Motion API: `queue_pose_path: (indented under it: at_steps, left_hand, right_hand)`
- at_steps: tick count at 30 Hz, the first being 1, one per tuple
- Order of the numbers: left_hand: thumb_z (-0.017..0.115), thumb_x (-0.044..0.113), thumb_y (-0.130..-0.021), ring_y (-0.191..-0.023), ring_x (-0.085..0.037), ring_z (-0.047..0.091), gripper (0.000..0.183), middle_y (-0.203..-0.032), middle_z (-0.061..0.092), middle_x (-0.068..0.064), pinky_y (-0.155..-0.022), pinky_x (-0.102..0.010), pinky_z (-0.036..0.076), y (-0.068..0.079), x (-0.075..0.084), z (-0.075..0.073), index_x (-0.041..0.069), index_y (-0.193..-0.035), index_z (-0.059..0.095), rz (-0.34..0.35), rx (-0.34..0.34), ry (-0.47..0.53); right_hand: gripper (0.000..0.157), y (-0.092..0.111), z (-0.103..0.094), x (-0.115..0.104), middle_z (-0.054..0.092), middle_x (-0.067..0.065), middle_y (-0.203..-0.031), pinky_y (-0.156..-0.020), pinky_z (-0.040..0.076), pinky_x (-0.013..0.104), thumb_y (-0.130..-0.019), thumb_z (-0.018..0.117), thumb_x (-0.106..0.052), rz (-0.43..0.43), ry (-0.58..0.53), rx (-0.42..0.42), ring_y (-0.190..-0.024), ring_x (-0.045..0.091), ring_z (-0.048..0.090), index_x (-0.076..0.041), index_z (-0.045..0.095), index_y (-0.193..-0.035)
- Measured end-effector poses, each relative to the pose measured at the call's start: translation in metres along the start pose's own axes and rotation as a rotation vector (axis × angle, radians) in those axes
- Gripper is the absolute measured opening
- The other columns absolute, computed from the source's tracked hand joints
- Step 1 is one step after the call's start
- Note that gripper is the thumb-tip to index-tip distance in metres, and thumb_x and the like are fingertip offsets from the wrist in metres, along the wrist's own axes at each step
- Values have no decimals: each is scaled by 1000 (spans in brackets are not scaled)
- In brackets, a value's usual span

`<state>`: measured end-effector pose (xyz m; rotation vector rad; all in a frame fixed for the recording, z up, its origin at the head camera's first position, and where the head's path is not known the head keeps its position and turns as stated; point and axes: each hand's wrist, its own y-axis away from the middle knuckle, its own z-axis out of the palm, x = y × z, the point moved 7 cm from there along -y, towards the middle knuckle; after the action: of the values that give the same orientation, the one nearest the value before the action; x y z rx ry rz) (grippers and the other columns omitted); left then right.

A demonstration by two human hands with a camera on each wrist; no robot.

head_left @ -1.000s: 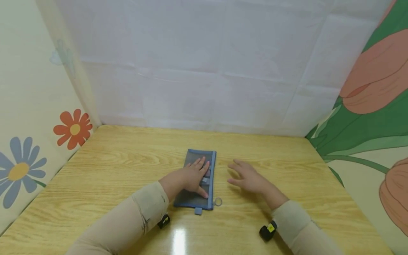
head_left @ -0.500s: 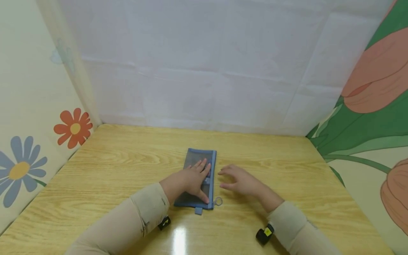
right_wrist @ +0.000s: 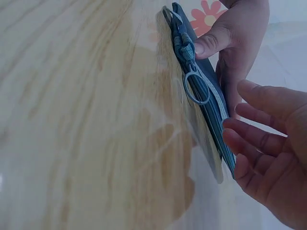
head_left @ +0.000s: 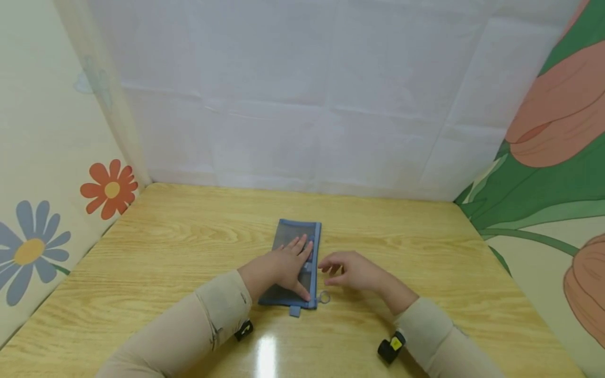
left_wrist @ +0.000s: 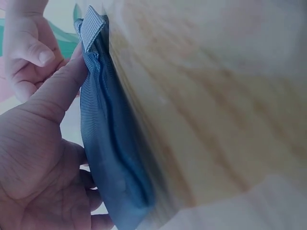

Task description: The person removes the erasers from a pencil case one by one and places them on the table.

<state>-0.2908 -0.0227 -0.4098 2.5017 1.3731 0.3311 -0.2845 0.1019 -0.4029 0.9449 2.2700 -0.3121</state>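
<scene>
A blue mesh zipper pouch point(head_left: 289, 296) lies flat on the wooden table, its zipper edge towards the right. Spread across its top, my left hand point(head_left: 285, 266) presses it down with straight fingers, the thumb by the near right corner. A ring zipper pull point(right_wrist: 196, 88) sticks out at that corner, and a small fabric tab point(left_wrist: 93, 29) hangs from the near edge. My right hand point(head_left: 357, 271) hovers just right of the zipper edge, fingers loosely bent, holding nothing. Something small shows through the mesh, partly covered by my left hand; its kind cannot be made out.
The wooden table point(head_left: 189, 226) reaches back to a white sheet point(head_left: 302, 105). Flower-patterned panels stand along both sides. Each sleeve carries a black wrist camera, such as the right one point(head_left: 390, 347). A light reflection shines near the table's front.
My right hand has moved left and slightly nearer, up to the pouch's zipper edge, with its fingers bending more. The left hand stays on the pouch, its thumb slightly lower.
</scene>
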Motion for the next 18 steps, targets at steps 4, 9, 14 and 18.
queue_pose_path:
  at_steps: [4,9,14,18]
  left_hand:
    - [58,78,-55,-138,-30,2,127,-152,-4,-15,-107,-47,18,0,0,0,9,-148,5,-3,1,1]
    - [58,78,-55,-138,-30,2,127,-152,-4,-15,-107,-47,18,-1,0,1,10,-148,5,-3,0,2]
    - [58,78,-54,-138,-29,2,127,-152,-4,-14,-107,-47,18,-2,0,2,10,-148,5,-3,1,4]
    - [57,79,-54,-139,-29,2,127,-152,-4,-14,-107,-46,18,-3,-1,1,10,-148,5,-4,1,5]
  right_hand:
    - [34,0,5,-2,63,4,-103,-72,48,24,-82,67,-14,-13,-58,-49,-87,16,60,-8,62,-115]
    - [31,-1,10,-2,63,3,-100,-69,47,23,-79,70,-14,-20,-63,-76,-81,13,57,-8,64,-110]
    - [23,0,15,3,62,0,-84,-64,47,24,-78,71,-13,18,-117,-101,-72,9,54,-7,66,-100]
    - [17,1,20,8,60,-3,-76,-61,45,23,-78,70,-12,52,-175,-142,-68,8,53,-9,67,-95]
